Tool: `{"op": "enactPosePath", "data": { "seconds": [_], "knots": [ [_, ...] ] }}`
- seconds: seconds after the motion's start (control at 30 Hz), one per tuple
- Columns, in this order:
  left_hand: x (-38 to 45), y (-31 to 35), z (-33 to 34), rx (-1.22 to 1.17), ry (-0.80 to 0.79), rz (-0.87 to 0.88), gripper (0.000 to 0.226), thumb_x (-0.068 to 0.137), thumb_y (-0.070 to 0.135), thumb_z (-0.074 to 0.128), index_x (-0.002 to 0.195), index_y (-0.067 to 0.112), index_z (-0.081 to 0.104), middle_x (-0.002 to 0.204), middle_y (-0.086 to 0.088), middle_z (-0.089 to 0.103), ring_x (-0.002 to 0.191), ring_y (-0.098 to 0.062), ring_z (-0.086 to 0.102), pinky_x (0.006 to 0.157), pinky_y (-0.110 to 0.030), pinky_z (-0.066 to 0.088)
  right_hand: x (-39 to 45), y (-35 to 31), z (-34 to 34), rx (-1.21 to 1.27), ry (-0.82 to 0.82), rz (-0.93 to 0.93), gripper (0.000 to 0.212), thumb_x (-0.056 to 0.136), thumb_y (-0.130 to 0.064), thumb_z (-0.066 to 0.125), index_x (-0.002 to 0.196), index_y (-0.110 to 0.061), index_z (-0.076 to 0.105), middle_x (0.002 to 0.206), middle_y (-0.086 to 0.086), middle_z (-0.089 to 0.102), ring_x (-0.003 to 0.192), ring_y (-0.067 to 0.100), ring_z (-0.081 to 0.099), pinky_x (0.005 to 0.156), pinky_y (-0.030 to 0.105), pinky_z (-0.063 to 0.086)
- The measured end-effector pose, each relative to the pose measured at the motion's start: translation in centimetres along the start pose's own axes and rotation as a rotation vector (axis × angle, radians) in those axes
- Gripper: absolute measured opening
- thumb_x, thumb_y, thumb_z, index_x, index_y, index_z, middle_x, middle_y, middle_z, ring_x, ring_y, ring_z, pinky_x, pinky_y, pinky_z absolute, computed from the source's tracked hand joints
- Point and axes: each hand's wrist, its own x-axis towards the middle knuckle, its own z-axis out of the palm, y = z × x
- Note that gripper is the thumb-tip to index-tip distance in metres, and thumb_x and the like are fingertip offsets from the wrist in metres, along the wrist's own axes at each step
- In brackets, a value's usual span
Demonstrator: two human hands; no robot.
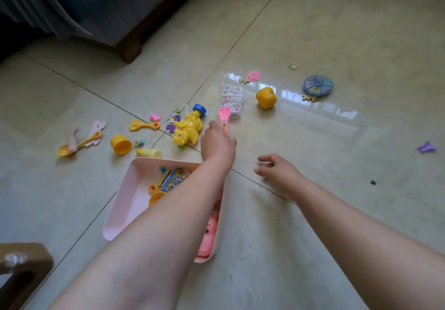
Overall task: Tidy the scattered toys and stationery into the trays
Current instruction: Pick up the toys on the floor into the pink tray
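My left hand (218,144) reaches past the pink tray (125,196) and grips the handle of a pink toy spoon (224,116), whose bowl points away from me. My right hand (277,169) hovers low over the floor to the right, fingers loosely curled and holding nothing. The tray holds a blue-and-yellow packet (174,179), yellow pieces and a pink toy (208,240), partly hidden by my left forearm. A yellow toy dinosaur (189,129) lies just left of my left hand.
Scattered on the tiled floor: yellow spoons (79,144), a yellow cup (121,144), a small yellow bottle (149,152), a clear sticker box (232,101), a yellow pot (266,97), a pink disc (254,76), a blue round palette (317,85), puzzle pieces, a purple toy (426,147). A sofa (96,8) stands far left.
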Motion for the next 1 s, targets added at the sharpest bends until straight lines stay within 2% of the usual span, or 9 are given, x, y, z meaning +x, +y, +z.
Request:
{"op": "enactPosePath", "data": {
  "seconds": [0.07, 0.17, 0.33, 0.43, 0.53, 0.63, 0.77, 0.9, 1.0],
  "knots": [
    [-0.8, -0.8, -1.7, -0.049, 0.017, -0.019, 0.034, 0.084, 0.02, 0.058, 0.113, 0.005, 0.045, 0.112, -0.017, 0.061, 0.104, -0.037, 0.058, 0.079, -0.039, 0.046, 0.9, -1.2, -0.2, -0.052, 0.062, -0.014, 0.036, 0.088, -0.019, 0.065, 0.123, -0.018, 0.055, 0.094, -0.003, 0.06, 0.077, 0.016, 0.058, 0.067, 0.024, 0.046],
    [-2.6, -2.8, -4.0, -0.037, 0.005, -0.021, 0.032, 0.085, 0.02, 0.057, 0.11, 0.005, 0.045, 0.108, -0.017, 0.061, 0.1, -0.038, 0.058, 0.078, -0.04, 0.047, 4.0, -3.8, -1.3, -0.29, 0.209, -0.073, 0.044, 0.086, -0.02, 0.062, 0.129, -0.02, 0.053, 0.118, 0.008, 0.057, 0.103, 0.025, 0.059, 0.088, 0.032, 0.046],
    [-5.7, -5.9, -5.3, -0.019, -0.059, -0.076, 0.026, 0.084, 0.019, 0.058, 0.105, 0.007, 0.048, 0.104, -0.014, 0.064, 0.097, -0.036, 0.06, 0.076, -0.039, 0.049, 8.4, -9.3, -2.0, -0.792, 0.483, -0.313, 0.06, 0.082, -0.01, 0.056, 0.138, -0.028, 0.042, 0.147, 0.011, 0.029, 0.131, 0.035, 0.031, 0.108, 0.039, 0.03],
    [-6.2, -6.1, -5.2, -0.006, -0.108, -0.114, 0.027, 0.083, 0.018, 0.059, 0.105, 0.007, 0.048, 0.105, -0.015, 0.065, 0.098, -0.036, 0.061, 0.075, -0.039, 0.049, 11.1, -10.8, -2.0, -0.973, 0.36, -0.288, 0.077, 0.083, -0.01, 0.057, 0.147, -0.036, 0.024, 0.161, 0.005, 0.0, 0.145, 0.036, 0.01, 0.116, 0.049, 0.014],
    [-6.0, -5.6, -5.3, -0.037, -0.119, -0.148, 0.027, 0.085, 0.016, 0.057, 0.108, 0.008, 0.049, 0.109, -0.015, 0.063, 0.101, -0.036, 0.06, 0.078, -0.039, 0.05, 12.3, -10.9, -2.5, -1.065, 0.237, -0.253, 0.073, 0.086, -0.012, 0.055, 0.149, -0.033, 0.024, 0.158, 0.003, 0.006, 0.138, 0.04, 0.023, 0.109, 0.049, 0.032],
    [-5.9, -5.6, -5.5, -0.042, -0.096, -0.185, 0.022, 0.086, 0.012, 0.052, 0.108, 0.011, 0.048, 0.109, -0.014, 0.063, 0.099, -0.036, 0.062, 0.078, -0.041, 0.054, 11.5, -9.7, -2.4, -1.046, 0.278, -0.291, 0.052, 0.088, -0.01, 0.05, 0.138, -0.024, 0.042, 0.139, 0.01, 0.029, 0.119, 0.04, 0.037, 0.092, 0.042, 0.042],
    [-6.4, -6.4, -6.3, 0.074, -0.007, -0.19, 0.032, 0.089, 0.004, 0.047, 0.12, 0.009, 0.043, 0.122, -0.019, 0.056, 0.114, -0.036, 0.052, 0.09, -0.041, 0.047, 8.3, -6.8, 0.3, -0.94, 0.395, -0.279, 0.038, 0.086, 0.001, 0.043, 0.12, -0.017, 0.046, 0.125, 0.016, 0.034, 0.105, 0.039, 0.041, 0.069, 0.036, 0.037],
    [-7.2, -8.3, -6.9, 0.187, 0.082, -0.241, 0.039, 0.092, 0.005, 0.045, 0.13, 0.009, 0.037, 0.131, -0.017, 0.049, 0.124, -0.033, 0.044, 0.1, -0.036, 0.038, 4.5, -6.2, 4.3, -0.685, 0.258, -0.32, 0.043, 0.081, -0.021, 0.063, 0.122, -0.022, 0.049, 0.124, 0.012, 0.04, 0.106, 0.038, 0.051, 0.08, 0.035, 0.043],
    [-7.6, -9.3, -7.5, 0.179, 0.091, -0.318, 0.049, 0.094, 0.009, 0.045, 0.14, 0.006, 0.029, 0.133, -0.017, 0.046, 0.126, -0.034, 0.042, 0.101, -0.035, 0.039, 0.8, -6.7, 7.0, -0.478, 0.258, -0.473, 0.044, 0.077, -0.025, 0.069, 0.118, -0.025, 0.053, 0.119, 0.009, 0.044, 0.104, 0.03, 0.055, 0.084, 0.034, 0.046]
  ]
}}
